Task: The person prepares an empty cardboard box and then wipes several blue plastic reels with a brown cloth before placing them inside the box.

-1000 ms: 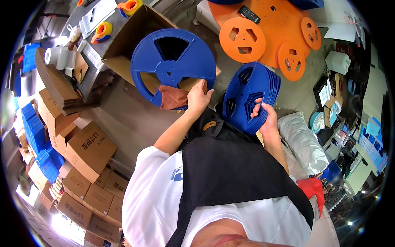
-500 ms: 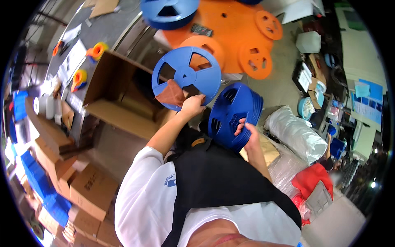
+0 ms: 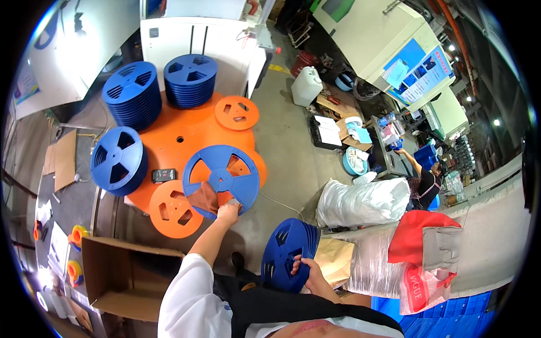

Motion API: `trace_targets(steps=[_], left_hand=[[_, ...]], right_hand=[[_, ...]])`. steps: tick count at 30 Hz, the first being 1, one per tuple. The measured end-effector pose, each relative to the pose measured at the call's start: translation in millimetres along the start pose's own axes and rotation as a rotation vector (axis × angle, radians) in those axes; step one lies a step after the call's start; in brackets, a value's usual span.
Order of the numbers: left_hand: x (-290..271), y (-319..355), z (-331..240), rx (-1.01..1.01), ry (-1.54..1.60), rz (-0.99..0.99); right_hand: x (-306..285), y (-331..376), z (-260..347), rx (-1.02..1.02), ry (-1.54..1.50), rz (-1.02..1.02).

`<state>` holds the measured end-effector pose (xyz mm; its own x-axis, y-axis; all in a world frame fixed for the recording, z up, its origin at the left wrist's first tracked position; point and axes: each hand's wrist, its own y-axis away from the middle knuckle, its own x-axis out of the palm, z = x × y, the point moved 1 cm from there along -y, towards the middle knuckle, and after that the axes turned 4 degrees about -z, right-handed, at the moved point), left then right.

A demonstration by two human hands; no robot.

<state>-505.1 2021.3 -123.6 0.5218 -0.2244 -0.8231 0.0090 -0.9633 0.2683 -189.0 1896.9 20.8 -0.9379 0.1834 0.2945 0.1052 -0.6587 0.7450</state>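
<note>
My left hand is closed on the rim of a single blue plastic reel, held up at arm's length over the near edge of the orange table. A brown cloth lies against the reel's lower left part, by the same hand. My right hand grips a stack of blue reels close to my body, its fingers hooked into an opening in the front reel. The stack is tilted on its side, faces turned to the left.
The orange table bears several stacks of blue reels, orange discs and a small dark device. An open cardboard box stands at the lower left. To the right lie a white sack and a red bag. Another person works far right.
My view has swung, showing more of the table and its stacks. The left arm reaches farther out with the reel and cloth. The right hand keeps its grip on the stack.
</note>
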Motion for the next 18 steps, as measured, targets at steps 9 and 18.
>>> trace_targets(steps=[9, 18], left_hand=[[50.2, -73.3, -4.1, -0.031, -0.163, 0.030], [39.6, 14.4, 19.5, -0.147, 0.783, -0.496]], right_hand=[[-25.5, 3.2, 15.1, -0.005, -0.005, -0.024], [3.0, -38.9, 29.1, -0.029, -0.084, 0.227]])
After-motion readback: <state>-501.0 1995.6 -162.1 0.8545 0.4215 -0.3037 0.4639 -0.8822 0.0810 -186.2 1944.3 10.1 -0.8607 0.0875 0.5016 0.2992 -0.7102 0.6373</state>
